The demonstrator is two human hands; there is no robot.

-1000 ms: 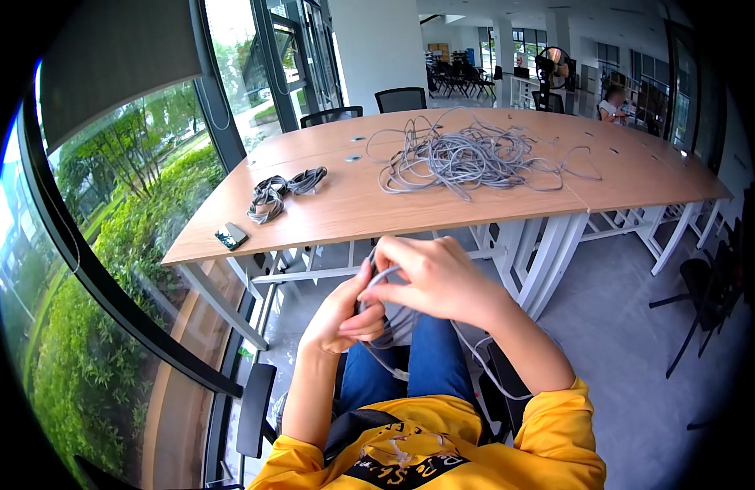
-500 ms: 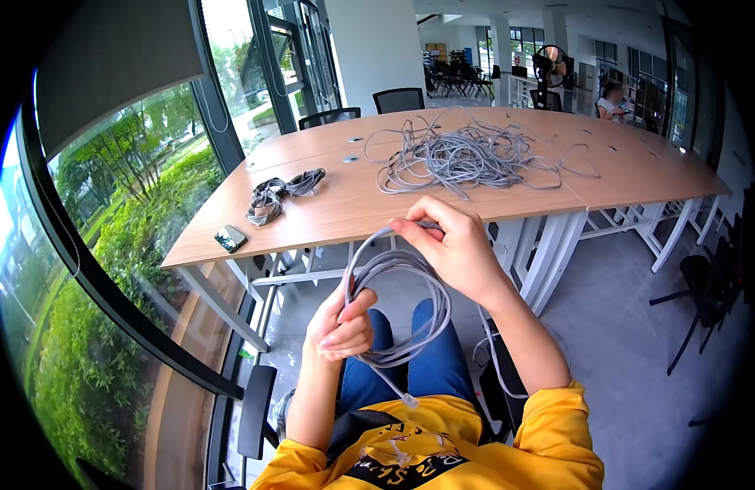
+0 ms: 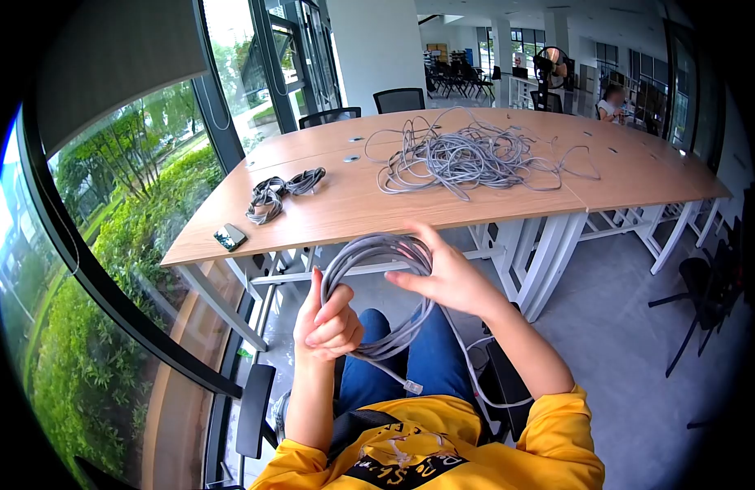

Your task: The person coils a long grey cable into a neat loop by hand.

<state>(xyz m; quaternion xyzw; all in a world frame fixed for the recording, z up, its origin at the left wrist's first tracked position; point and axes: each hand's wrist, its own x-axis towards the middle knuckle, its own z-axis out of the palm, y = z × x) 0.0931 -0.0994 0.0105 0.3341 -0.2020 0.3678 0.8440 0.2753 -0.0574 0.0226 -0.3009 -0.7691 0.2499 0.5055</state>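
while the left hand (image 3: 330, 328) grips the coil (image 3: 357, 253) by its left side, fingers closed round the strands, likely so the loops hold together, the right hand (image 3: 447, 276) is open at the upper right, thumb and fingers parted about the edge, perhaps to spread the ring. the coil hangs over the lap (image 3: 434, 347), its hole facing back; near round, it has only a slight long axis, roughly up and down. 1 plug (image 3: 413, 387) points down and right; 1 cord (image 3: 469, 359) trails right of the lap. beyond, on the table (image 3: 357, 208), lie a phone (image 3: 229, 238), 2 bundles (image 3: 267, 200) and, apart, the pile (image 3: 475, 155), probably set so against tangling. farther off stand chairs (image 3: 400, 100).
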